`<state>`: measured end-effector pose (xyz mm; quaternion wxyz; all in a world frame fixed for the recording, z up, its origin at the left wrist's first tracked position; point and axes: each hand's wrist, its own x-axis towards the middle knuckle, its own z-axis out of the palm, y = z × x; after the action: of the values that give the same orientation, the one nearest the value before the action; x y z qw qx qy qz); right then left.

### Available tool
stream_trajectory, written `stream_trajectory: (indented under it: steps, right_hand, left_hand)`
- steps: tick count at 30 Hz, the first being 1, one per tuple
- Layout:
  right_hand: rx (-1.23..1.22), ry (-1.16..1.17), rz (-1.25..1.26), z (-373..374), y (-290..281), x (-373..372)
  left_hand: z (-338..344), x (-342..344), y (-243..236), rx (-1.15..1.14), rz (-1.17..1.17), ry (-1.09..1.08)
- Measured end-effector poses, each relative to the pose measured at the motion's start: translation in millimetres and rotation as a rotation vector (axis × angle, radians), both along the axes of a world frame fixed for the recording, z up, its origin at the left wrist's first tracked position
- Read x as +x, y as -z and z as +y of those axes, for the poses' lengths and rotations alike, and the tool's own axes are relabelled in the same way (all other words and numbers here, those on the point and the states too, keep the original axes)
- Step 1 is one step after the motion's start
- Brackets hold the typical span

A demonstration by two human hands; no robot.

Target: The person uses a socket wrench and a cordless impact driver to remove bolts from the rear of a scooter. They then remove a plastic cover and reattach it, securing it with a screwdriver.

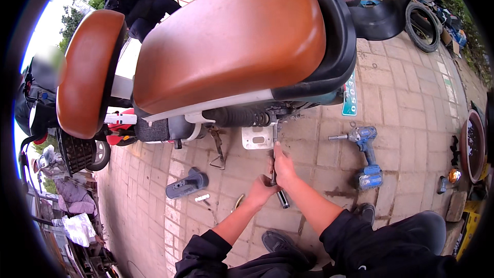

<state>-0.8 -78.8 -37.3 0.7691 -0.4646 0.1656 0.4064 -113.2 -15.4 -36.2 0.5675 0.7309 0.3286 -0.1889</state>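
Your hands work beneath the rear of a scooter [242,92] with a brown seat [231,36]. Your right hand [283,167] is closed around a long dark-handled tool [275,175], gripping its shaft high up, close to the scooter. The tool stands nearly upright: its tip points up toward the white bracket [257,137] and the coiled rear spring [242,118], and its black handle end hangs low, near the paved ground [411,98]. This grip near the tip appears to steady the working end against the fastener. Which fastener it meets is too small to tell.

Your left hand [261,190] is closed on the lower part of the same tool, just below the right hand. The two hands almost touch. The low hold likely supplies the turning or pushing force.

A blue cordless impact wrench [366,154] lies on the pavement to your right, well apart from the hands. A dark grey plastic part [188,184] and a small white piece [201,197] lie to your left. A spare tyre [424,25] rests further off. Another person in dark clothes [146,5] stands behind the scooter.
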Motion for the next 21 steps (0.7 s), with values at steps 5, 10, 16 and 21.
stream_trajectory:
  steps: [5,10,16,21]
  right_hand:
    - [0.603,-0.233,0.355,-25.9,15.3,22.5]
    - [0.441,-0.179,0.334,-20.1,-1.3,18.3]
    - [-0.118,-0.052,-0.001,2.6,-14.7,-0.5]
    - [0.599,-0.276,0.335,-24.8,11.8,25.1]
  left_hand:
    - [-2.2,2.3,-34.5,-0.729,-0.108,-0.123]
    - [3.5,-4.9,-13.6,-0.513,-0.059,-0.116]
    - [-3.9,-7.3,-4.4,-0.109,-0.086,-0.112]
    - [-6.2,6.7,-31.7,-0.755,-0.034,-0.215]
